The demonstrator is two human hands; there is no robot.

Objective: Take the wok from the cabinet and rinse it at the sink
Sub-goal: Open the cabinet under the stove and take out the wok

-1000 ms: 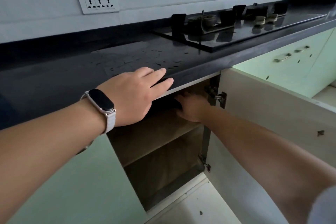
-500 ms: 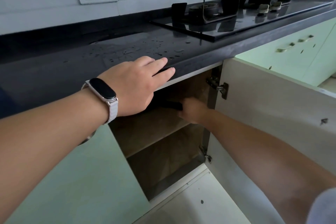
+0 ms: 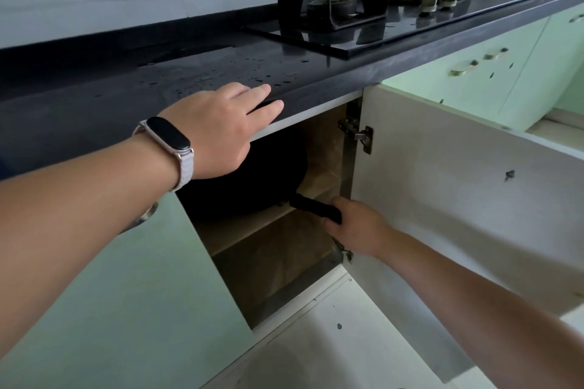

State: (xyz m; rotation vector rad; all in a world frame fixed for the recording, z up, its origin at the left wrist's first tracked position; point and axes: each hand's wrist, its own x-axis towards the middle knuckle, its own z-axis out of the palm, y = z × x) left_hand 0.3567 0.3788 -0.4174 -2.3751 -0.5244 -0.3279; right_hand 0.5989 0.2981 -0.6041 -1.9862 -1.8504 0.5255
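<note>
Wok (image 3: 252, 186) is sitting on the upper shelf (image 3: 240, 230) inside the open cabinet (image 3: 325, 148), its black bowl partly hidden behind the left hand (image 3: 218, 129) and its handle (image 3: 313, 207) pointing outward. Right hand (image 3: 357, 227) is reaching in, its grip clasping the handle's outer end. Left hand is lying flat, fingers straight, on the table (image 3: 316, 79) edge, holding nothing. Judgement: the wok is looking rigid and probably bowl-heavy, so a hold nearer the bowl is advisable.
</note>
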